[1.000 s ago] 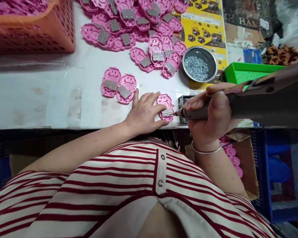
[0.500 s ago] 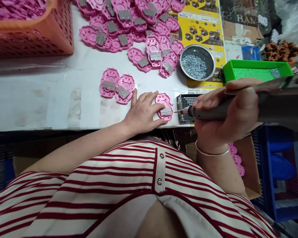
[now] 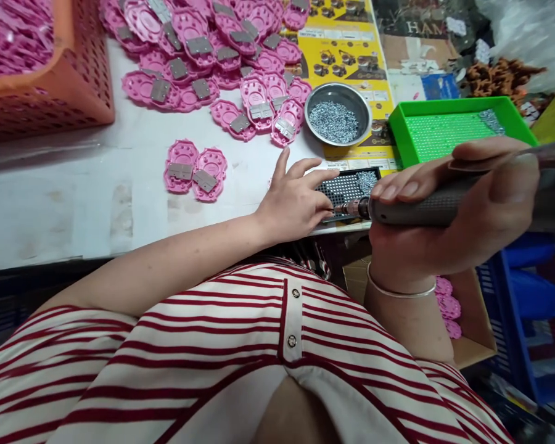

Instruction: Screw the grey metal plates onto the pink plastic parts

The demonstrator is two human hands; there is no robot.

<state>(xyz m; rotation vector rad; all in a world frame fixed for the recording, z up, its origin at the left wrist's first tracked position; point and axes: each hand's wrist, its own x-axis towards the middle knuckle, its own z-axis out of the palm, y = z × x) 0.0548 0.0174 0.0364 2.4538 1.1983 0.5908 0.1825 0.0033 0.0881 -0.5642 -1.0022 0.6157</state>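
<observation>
Driver (image 3: 425,206), grey, head view: lies along the right hand (image 3: 425,246), whose fingers and thumb close round the body, presumably so that the bit (image 3: 340,210) points leftward, low across the work. Left hand (image 3: 289,206): palm down, outer fingers spread, thumb and forefinger drawn close at the bit's end; whether they pinch a screw cannot be told. That placing would suit steadying something small against the tip. Black perforated tray (image 3: 345,188): directly under the bit, its left end partly covered by the left fingers; likely set at the near table edge for short reach. Loose screws (image 3: 366,180): in the tray's far right corner, beyond the left fingertips and apart from them. Steel bowl (image 3: 363,105): just beyond the tray, holding many more screws, seemingly a reserve supply. Green tray (image 3: 448,132): beyond the right hand, a few bits in its far corner. Pink casings, two (image 3: 182,154): touching each other, left of the left hand and apart from it, each with a grey plate. Casing heap (image 3: 197,43): farther off, plates likewise.
</observation>
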